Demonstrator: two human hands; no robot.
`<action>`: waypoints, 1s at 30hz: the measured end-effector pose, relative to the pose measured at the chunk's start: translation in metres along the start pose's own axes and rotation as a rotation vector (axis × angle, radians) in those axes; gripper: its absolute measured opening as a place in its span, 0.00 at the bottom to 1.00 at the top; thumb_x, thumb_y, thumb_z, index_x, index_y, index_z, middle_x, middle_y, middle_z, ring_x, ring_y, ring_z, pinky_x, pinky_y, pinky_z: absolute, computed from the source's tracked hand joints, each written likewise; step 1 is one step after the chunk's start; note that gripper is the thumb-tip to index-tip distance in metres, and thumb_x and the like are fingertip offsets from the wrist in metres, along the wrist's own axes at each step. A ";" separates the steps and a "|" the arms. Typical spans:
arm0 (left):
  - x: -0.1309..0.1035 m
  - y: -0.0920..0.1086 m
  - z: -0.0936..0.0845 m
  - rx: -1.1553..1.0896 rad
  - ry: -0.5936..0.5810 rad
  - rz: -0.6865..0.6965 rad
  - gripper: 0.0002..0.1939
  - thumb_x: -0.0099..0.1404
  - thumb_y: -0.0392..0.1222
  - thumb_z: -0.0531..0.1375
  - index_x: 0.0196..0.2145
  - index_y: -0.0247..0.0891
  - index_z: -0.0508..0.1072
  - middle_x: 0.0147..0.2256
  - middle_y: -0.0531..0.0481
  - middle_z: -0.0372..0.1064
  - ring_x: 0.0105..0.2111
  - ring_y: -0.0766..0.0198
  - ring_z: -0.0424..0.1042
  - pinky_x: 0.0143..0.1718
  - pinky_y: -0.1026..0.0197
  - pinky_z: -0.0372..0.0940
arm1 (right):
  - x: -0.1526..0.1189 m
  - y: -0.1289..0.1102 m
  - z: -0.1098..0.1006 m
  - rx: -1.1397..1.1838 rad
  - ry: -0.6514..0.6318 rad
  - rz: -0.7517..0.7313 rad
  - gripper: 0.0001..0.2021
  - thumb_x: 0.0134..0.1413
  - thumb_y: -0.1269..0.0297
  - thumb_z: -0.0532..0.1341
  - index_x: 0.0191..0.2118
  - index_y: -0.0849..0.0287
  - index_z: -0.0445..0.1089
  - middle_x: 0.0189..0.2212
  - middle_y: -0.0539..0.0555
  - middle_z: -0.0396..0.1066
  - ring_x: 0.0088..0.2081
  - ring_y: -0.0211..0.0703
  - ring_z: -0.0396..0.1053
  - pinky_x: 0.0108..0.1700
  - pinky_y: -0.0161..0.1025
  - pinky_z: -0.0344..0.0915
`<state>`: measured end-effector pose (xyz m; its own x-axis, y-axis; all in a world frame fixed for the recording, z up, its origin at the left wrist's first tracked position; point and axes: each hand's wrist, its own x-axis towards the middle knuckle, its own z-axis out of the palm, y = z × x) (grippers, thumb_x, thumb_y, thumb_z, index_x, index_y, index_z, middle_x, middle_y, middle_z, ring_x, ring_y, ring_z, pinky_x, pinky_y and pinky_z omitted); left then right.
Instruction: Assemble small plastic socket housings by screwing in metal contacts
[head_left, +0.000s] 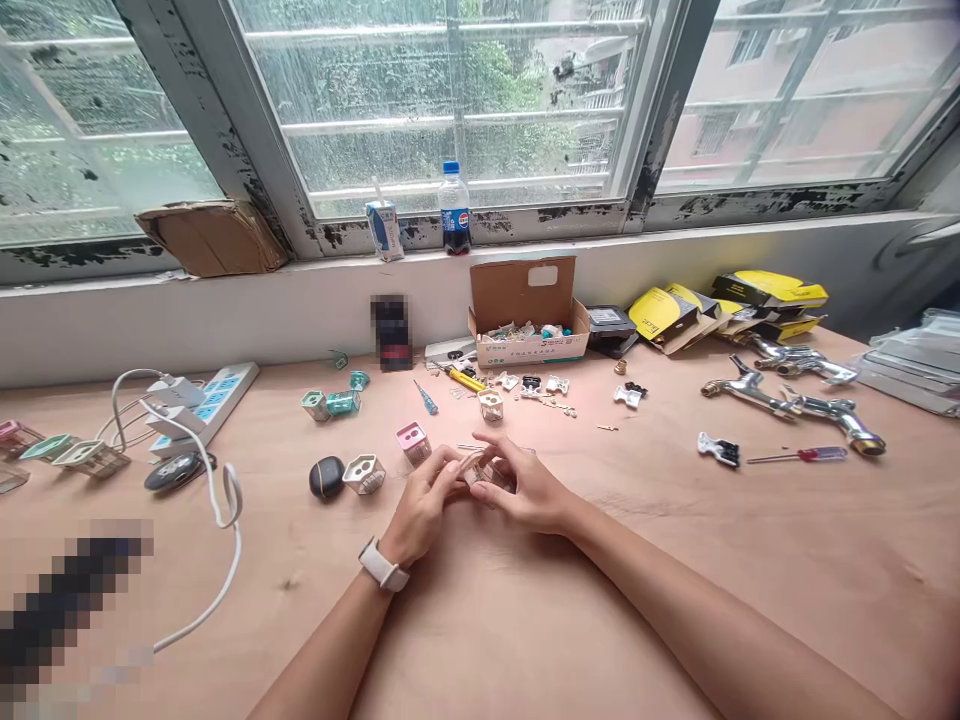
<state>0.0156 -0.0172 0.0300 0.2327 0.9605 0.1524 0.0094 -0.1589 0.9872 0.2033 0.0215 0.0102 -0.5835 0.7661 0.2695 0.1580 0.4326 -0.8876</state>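
Note:
My left hand point(426, 505), with a pale watch on its wrist, has its fingers closed on one side of a small beige sharpener-like piece point(475, 467). From the other side, my right hand point(529, 487) grips the same piece between thumb and fingers. Its lower part is partly hidden by the fingers. Just left of my hands stands a pink sharpener point(413, 442), with a beige sharpener point(364, 473) and a round black case point(327, 478) farther left. Another beige sharpener point(490, 404) stands behind my hands.
An open cardboard box point(532, 350) of small parts stands by the wall. A power strip point(217, 400) with a white cable point(237, 560) lies left. Metal faucets point(787, 400), a screwdriver point(814, 455) and yellow boxes point(664, 315) are right. Green sharpeners point(343, 402) lie behind left.

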 end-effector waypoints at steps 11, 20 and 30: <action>0.005 -0.007 -0.006 0.106 0.125 -0.007 0.17 0.70 0.52 0.54 0.45 0.36 0.71 0.47 0.43 0.74 0.47 0.54 0.74 0.51 0.51 0.69 | -0.002 -0.003 0.001 -0.151 0.085 -0.055 0.27 0.59 0.60 0.64 0.61 0.59 0.58 0.39 0.53 0.71 0.29 0.34 0.64 0.33 0.33 0.61; 0.003 -0.003 -0.005 0.122 0.148 -0.029 0.19 0.66 0.53 0.59 0.48 0.37 0.69 0.45 0.44 0.73 0.45 0.55 0.74 0.47 0.53 0.70 | -0.002 -0.003 0.001 -0.147 0.168 -0.101 0.24 0.57 0.61 0.65 0.58 0.56 0.61 0.42 0.53 0.72 0.26 0.32 0.63 0.30 0.33 0.63; 0.000 -0.009 0.000 0.323 0.054 0.017 0.15 0.70 0.50 0.57 0.46 0.37 0.72 0.42 0.45 0.76 0.40 0.59 0.76 0.42 0.57 0.70 | 0.000 0.001 -0.008 -0.187 0.535 -0.147 0.19 0.57 0.64 0.63 0.53 0.58 0.63 0.46 0.57 0.71 0.39 0.42 0.72 0.43 0.40 0.71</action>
<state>0.0154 -0.0156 0.0215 0.1840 0.9664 0.1796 0.3157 -0.2312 0.9203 0.2102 0.0259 0.0124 -0.1346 0.8042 0.5790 0.2724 0.5918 -0.7586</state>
